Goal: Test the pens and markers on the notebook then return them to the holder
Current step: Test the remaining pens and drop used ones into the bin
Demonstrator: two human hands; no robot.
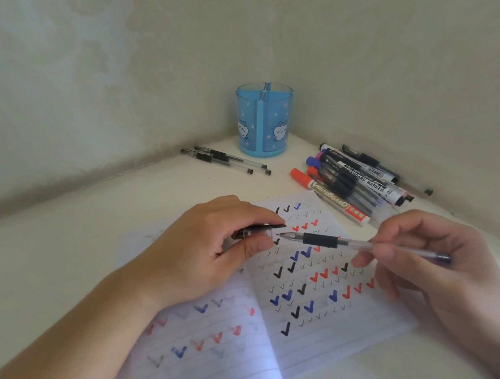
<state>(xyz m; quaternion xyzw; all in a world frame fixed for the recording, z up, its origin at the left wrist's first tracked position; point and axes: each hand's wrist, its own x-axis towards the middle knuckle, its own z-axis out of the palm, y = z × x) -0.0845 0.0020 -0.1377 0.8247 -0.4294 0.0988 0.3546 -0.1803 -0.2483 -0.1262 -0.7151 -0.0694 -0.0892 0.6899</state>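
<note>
Where pale walls corner my white desk (64, 255), my left hand (211, 249) pinches the cap (259, 230), my right hand (429, 263) the clear black-gripped pen (320, 240).

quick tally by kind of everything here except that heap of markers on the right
holder: 1
notebook: 1
loose pens left of the holder: 3
gel pen in the right hand: 1
pen cap in the left hand: 1
total: 7
</note>
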